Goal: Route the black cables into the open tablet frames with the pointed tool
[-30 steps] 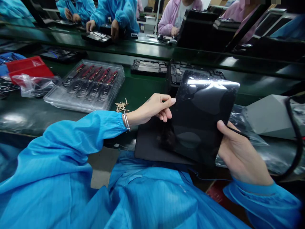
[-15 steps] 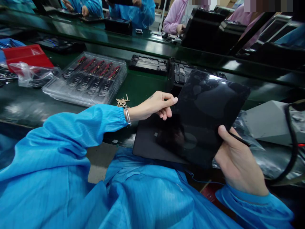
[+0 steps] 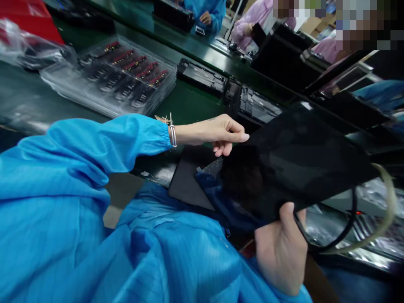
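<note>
A glossy black tablet panel point(image 3: 293, 164) is held tilted over the table's near edge. My right hand point(image 3: 280, 248) grips its lower edge, thumb on the glass face. My left hand point(image 3: 221, 132) pinches the panel's upper left corner with thumb and fingers. Under the panel lies a dark flat mat point(image 3: 189, 181) at the table's edge. A thin black cable point(image 3: 328, 240) loops beside my right hand.
A clear plastic tray of red-tipped parts point(image 3: 116, 75) sits to the left on the green belt point(image 3: 186, 103). Black device frames point(image 3: 202, 78) lie behind. A red bin point(image 3: 28, 17) and plastic bags are at far left. Other people in blue and pink coats work across the line.
The view has swung right and down. The panel has tipped flatter and moved right; my right hand has shifted lower beneath its edge. My left hand keeps its hold on the corner.
</note>
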`<state>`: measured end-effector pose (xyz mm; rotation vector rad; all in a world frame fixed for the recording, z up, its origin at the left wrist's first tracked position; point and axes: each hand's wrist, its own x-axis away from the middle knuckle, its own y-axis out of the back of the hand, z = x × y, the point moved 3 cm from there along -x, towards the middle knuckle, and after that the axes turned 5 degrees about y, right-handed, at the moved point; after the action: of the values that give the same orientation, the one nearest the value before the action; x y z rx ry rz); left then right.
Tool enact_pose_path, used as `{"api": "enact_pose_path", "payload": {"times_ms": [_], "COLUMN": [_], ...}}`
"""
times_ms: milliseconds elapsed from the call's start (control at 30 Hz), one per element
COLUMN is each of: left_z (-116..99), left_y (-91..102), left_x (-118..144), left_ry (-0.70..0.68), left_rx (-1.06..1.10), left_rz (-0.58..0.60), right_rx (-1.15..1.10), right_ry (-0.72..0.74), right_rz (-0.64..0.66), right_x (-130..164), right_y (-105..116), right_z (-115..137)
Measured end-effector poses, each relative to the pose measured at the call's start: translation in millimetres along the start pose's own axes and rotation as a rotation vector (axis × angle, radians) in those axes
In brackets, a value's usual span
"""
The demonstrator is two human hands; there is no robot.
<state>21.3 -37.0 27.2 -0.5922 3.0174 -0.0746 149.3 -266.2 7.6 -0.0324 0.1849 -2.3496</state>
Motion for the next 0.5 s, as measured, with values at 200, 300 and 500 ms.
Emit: {"api": "enact_pose_path", "payload": {"times_ms": [200, 300, 500], "left_z": [4.9, 11.1, 20.0], "left_y": [-5.0, -4.9, -3.0], "left_x": [-6.7, -8.3, -11.8], "left_ry": [0.014, 0.034, 0.057], "left_rx": [0.032, 0.024, 0.025], "left_rz": [0.035, 0.029, 0.014], "right_rx": [0.051, 0.016, 0.021], "right_ry": [-0.003, -0.021, -0.066], "right_rz": [-0.031, -0.022, -0.01], "right_x": [10.1, 6.4, 2.4], "right_y": [7.4, 8.7, 6.2], "right_z": [-10.2, -12.7, -14.3]}}
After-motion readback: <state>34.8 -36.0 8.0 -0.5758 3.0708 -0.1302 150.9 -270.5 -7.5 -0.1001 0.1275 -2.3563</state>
